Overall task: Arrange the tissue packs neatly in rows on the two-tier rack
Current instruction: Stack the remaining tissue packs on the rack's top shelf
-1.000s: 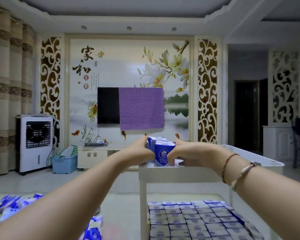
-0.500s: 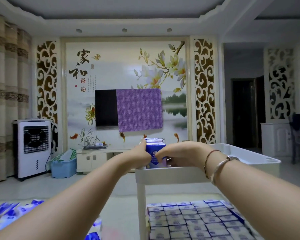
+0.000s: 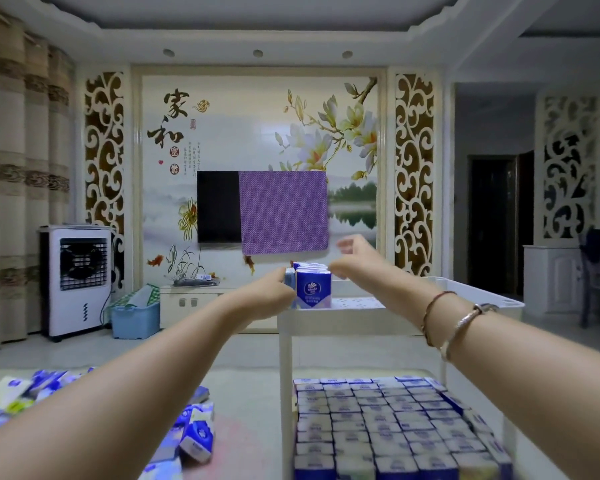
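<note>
A short row of blue-and-white tissue packs (image 3: pixel 313 287) stands upright at the front left corner of the white rack's top tier (image 3: pixel 343 317). My left hand (image 3: pixel 272 295) grips the left side of this row, thumb up by its top edge. To the right of the row and slightly above it, my right hand (image 3: pixel 355 259) hovers with fingers spread and blurred, its thumb close to the top right corner of the front pack. The lower tier (image 3: pixel 287 393) is filled with tight rows of packs (image 3: pixel 378 422).
Loose tissue packs (image 3: pixel 194 432) lie scattered on the surface at the lower left. The rest of the top tier, to the right of the row, is bare white tray (image 3: pixel 361 302). Beyond stand a blue bin (image 3: pixel 136 318), an air cooler (image 3: pixel 78 278) and a TV wall.
Both hands squeezed the packs together on the top tier. Now my right hand has let go and lifted up and to the right, while the left stays on the row.
</note>
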Demonstrator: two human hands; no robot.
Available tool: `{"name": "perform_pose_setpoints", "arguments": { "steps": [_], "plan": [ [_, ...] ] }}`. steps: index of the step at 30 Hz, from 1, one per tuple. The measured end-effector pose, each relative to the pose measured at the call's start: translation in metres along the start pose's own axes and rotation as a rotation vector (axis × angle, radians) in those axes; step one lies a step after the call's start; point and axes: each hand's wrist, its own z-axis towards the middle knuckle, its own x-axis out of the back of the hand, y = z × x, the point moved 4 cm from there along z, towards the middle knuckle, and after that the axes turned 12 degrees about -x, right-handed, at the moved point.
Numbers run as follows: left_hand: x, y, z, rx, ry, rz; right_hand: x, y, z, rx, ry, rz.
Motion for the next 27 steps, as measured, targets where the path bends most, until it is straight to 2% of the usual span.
{"name": "perform_pose_setpoints", "arguments": {
  "steps": [3,7,13,16,18,22,25,27],
  "plan": [
    [0.011,-0.004,-0.02,-0.012,0.113,0.004,-0.011,-0.023,-0.03,0.246,0.101,0.083],
    [0.039,-0.034,-0.045,-0.024,0.214,0.023,-0.049,-0.044,-0.054,0.33,0.036,0.101],
    [0.078,-0.133,-0.105,0.124,0.369,0.077,-0.153,-0.033,-0.049,0.268,-0.134,0.179],
    [0.097,-0.201,-0.138,0.265,0.376,0.148,-0.228,-0.015,-0.035,0.197,-0.232,0.167],
    [0.106,-0.224,-0.148,0.287,0.411,0.167,-0.252,-0.002,-0.027,0.143,-0.248,0.141],
    [0.153,-0.305,-0.174,0.477,0.499,0.534,-0.346,0.02,0.01,0.087,-0.292,0.072],
    [0.181,-0.351,-0.187,0.64,0.463,0.761,-0.393,0.032,0.031,0.068,-0.305,0.017],
    [0.198,-0.372,-0.194,0.773,0.415,0.813,-0.42,0.032,0.043,0.071,-0.324,0.007]
  ]
}}
